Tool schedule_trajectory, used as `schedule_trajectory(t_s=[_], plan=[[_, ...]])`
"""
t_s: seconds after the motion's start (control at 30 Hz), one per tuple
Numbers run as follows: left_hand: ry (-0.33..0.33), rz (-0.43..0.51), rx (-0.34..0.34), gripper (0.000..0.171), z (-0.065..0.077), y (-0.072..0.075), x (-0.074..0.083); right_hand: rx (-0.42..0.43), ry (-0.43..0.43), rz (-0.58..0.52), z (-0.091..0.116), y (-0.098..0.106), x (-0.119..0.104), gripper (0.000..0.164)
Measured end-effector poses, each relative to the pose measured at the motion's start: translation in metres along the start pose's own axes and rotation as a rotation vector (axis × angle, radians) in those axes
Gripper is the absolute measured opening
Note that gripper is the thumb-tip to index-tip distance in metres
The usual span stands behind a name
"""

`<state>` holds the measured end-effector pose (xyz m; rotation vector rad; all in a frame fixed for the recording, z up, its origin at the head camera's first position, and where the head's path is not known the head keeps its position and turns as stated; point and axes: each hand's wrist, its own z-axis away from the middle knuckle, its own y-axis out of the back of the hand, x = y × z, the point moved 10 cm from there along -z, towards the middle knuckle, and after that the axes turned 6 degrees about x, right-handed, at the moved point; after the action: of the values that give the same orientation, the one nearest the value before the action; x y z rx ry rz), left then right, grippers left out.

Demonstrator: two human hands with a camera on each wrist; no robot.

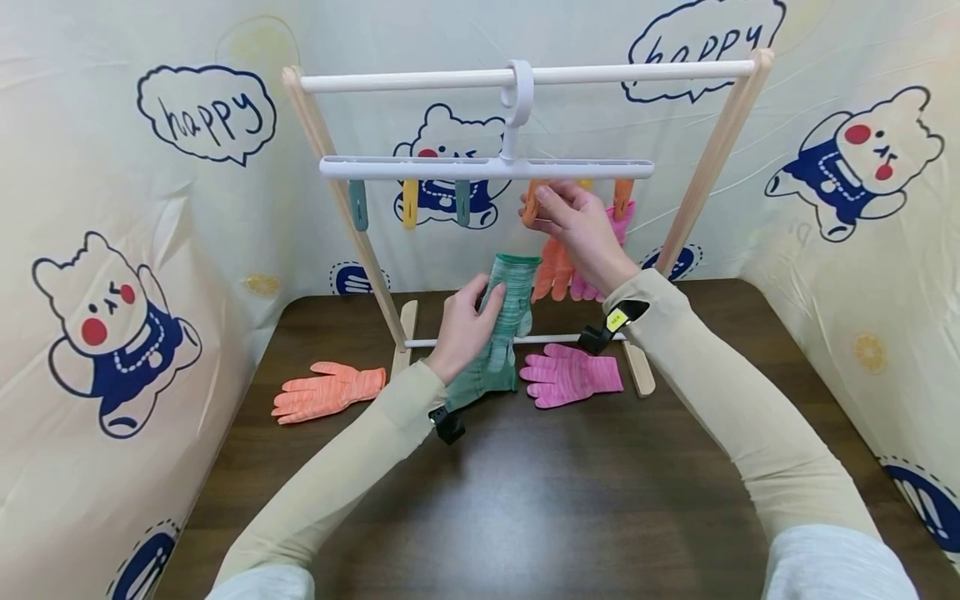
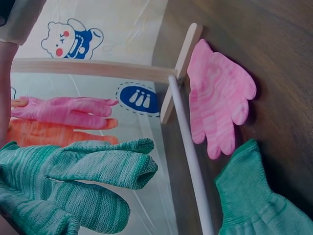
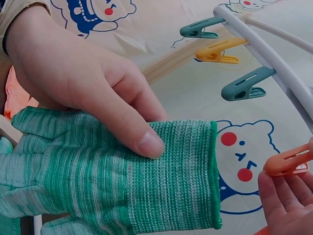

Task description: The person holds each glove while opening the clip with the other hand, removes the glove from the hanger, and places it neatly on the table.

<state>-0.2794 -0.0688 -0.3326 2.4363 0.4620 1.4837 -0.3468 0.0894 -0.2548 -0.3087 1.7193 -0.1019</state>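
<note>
Hanging from the top bar (image 1: 420,81) of the rack, the white hanger (image 1: 420,169) is giving the head view its landmark. Below its middle, the left grip (image 1: 468,325) is holding the green glove (image 1: 516,287) — thumb in front, the fabric gathered near the cuff. Just under the hanger, right of its hook, the right grip (image 1: 588,229) is pinching the orange clip (image 1: 531,207); whether the clip's own ends are parting, I cannot tell. On the bench (image 1: 495,500), lower than the hanger, a second green glove (image 1: 480,385), an orange glove (image 1: 326,392) and a pink glove (image 1: 570,377) are lying. A hanging orange glove (image 1: 553,268) and a hanging pink glove (image 1: 618,218) are dangling beneath the hanger's right half.

In the left wrist view, the held green glove's fingers are sticking out limply; both grips are mostly falling outside the frame, so their closure is not showing there.

In the right wrist view, the left thumb is pressing on the ribbed cuff (image 3: 190,181), leaving its edge free toward the hanger. The knit is looking light, soft and hardly slippery or fragile; it is probably folding easily — so the firmer cuff is seeming the best hold. No container is showing in any view.
</note>
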Motion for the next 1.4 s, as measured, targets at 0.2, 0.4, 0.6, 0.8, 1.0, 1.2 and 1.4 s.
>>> schedule_trajectory(t_s=[0.2,0.4,0.6,0.8,1.0,1.2,1.4], plan=[[0.003,-0.008,-0.003,0.022,0.002,0.002,-0.003,-0.004,0.007,0.024,0.001,0.004,0.002,0.042],[0.018,-0.014,-0.009,0.022,0.004,0.003,-0.006,-0.007,0.008,0.068,0.006,0.006,0.005,0.043],[0.019,-0.024,-0.018,0.022,0.007,0.005,-0.008,0.004,0.001,0.126,0.012,0.013,0.008,0.042],[0.005,-0.037,-0.021,0.024,0.011,0.009,-0.009,-0.005,-0.014,0.148,0.019,0.019,0.012,0.043],[-0.012,-0.054,-0.051,0.022,0.019,0.010,-0.006,-0.043,-0.034,0.208,0.026,0.023,0.019,0.037],[-0.001,-0.066,-0.079,0.021,0.025,0.013,-0.008,-0.050,-0.066,0.239,0.035,0.036,0.030,0.035],[0.010,-0.080,-0.123,0.017,0.032,0.014,-0.012,-0.049,-0.091,0.272,0.044,0.049,0.041,0.041]])
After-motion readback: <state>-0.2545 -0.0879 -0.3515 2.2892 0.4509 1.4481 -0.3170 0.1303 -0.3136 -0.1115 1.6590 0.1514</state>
